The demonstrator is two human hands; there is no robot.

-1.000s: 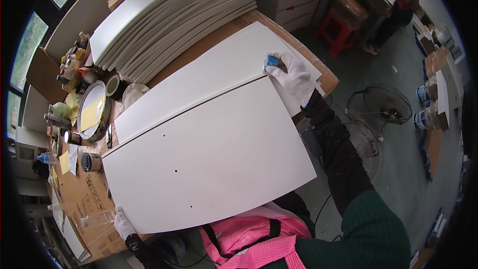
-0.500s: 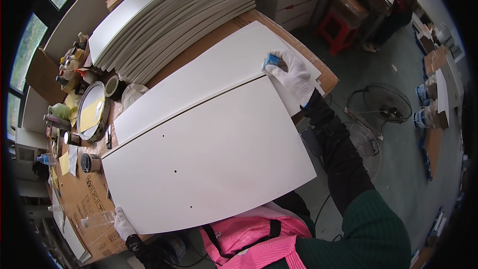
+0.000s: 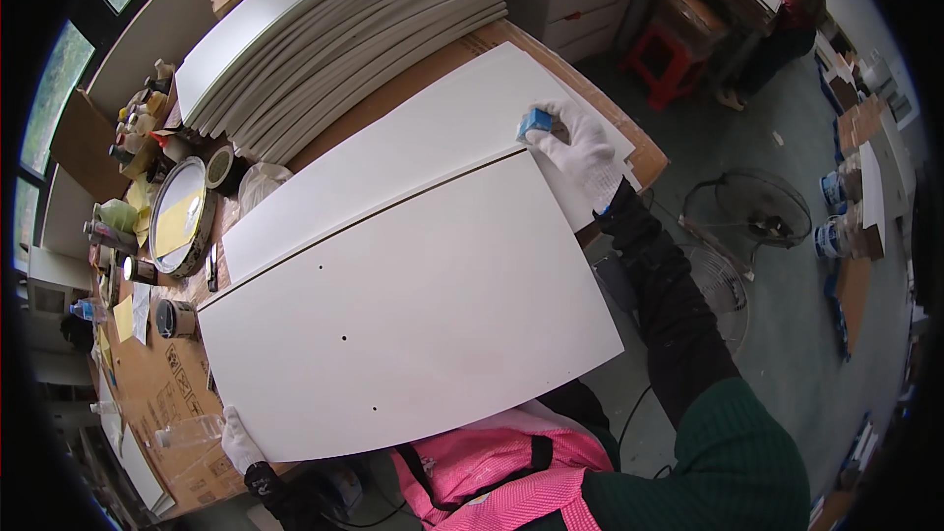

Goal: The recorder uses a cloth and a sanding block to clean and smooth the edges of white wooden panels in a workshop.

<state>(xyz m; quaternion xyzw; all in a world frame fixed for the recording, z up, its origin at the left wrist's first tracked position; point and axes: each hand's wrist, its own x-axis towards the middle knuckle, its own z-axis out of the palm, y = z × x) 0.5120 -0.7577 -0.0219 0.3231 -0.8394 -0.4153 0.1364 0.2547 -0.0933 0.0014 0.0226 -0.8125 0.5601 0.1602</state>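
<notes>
A white panel [image 3: 462, 295] with a curved near edge and several small dark holes lies in front of me. Gloved in white, my left hand [image 3: 241, 442] grips its near left corner, with part of the fingers hidden by the board. At the far right corner, my right hand [image 3: 582, 152], also gloved, pinches a small blue block [image 3: 536, 122] between thumb and fingers. The block sits at the panel's far edge, beside a groove that runs along it. Under and beyond the panel is another white board [image 3: 413, 128].
A tall stack of white boards [image 3: 344, 49] stands at the back of the cardboard-covered table [image 3: 192, 413]. Bottles, a round lid [image 3: 180, 221] and a dark jar [image 3: 177, 319] crowd the left. Right, a fan [image 3: 757, 216] stands on the floor; a person [image 3: 801, 0] works beyond.
Both hands keep their places and holds. The view has shifted very slightly; nothing else has visibly moved near me.
</notes>
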